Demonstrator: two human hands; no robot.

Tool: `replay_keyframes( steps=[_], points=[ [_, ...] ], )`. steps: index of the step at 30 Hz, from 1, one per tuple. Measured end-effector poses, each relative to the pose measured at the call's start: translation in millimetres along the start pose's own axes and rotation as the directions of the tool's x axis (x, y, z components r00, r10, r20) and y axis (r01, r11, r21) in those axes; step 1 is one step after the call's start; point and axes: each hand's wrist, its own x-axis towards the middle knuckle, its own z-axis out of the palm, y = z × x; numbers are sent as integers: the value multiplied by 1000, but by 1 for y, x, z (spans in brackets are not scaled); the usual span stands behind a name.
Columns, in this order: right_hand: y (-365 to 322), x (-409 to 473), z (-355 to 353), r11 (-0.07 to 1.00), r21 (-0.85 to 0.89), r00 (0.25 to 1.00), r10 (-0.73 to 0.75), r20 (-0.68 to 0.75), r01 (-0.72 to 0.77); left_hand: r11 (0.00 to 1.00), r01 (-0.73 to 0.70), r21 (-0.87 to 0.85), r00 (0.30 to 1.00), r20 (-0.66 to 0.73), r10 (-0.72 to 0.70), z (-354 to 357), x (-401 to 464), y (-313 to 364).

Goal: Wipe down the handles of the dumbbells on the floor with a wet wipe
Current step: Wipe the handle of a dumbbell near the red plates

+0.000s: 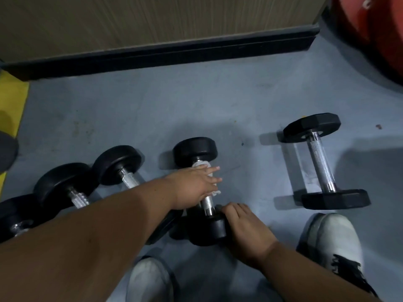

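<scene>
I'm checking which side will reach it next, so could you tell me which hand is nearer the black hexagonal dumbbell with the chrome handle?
Right. The right hand rests on the round dumbbell's near head, just left of the hexagonal dumbbell; the left hand is farther left, holding the white wipe.

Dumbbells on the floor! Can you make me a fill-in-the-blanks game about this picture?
1. The left hand presses a white wet wipe on the shiny metal ____ of the round black dumbbell.
2. The right hand steadies that dumbbell's ____ end.
3. The black hexagonal dumbbell lies to the ____ of it, untouched.

Missing words: handle; near; right
</scene>
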Motion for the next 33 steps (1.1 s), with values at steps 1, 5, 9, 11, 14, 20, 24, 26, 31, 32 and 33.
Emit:
replay_keyframes(
  steps=[1, 5, 9, 11, 14, 20, 24, 26, 31, 32, 33],
  points=[
    [-3, -4, 3, 999, 19, 999, 42, -10, -42, 1000, 0, 0, 1000, -27, 0, -1, 3, 0],
    [-8, -12, 5, 997, 38, 994, 73, -79, -70, 994, -68, -90, 990, -132, 56, 14, -9, 15],
    [-4, -4, -8, 999, -24, 998, -26, -63, 25, 976, -169, -135, 980, -127, 153, 23, -23, 19],
    [-1, -1, -10, 999, -35, 999, -37, -25, 36, 978, -170, -124, 978, -146, 152, 15, -14, 12],
    [-2, -1, -8, 999, 1, 999, -41, 15, 41, 981, -15, -194, 965, -260, -37, 2, -1, 4],
    [2, 1, -6, 993, 83, 990, -95, 104, 87, 986, -114, -119, 990, -91, 104, 21, -16, 22],
    [-6, 5, -3, 995, 54, 989, -90, 115, 84, 985, -70, -160, 982, -183, 40, 17, -8, 5],
    [-12, 10, -3, 992, 1, 986, -128, 111, 129, 983, -4, -182, 960, -276, -47, 13, -1, -2],
    [-20, 13, -4, 985, -54, 984, -163, 71, 167, 999, -34, -15, 981, -190, 30, 36, -10, 6],
    [-19, 12, -2, 984, -65, 985, -159, 65, 163, 998, -66, -6, 985, -161, 64, 37, -13, 9],
    [-18, 10, -1, 984, -75, 986, -158, 58, 162, 996, -92, -17, 986, -143, 89, 35, -15, 9]
  ],
)
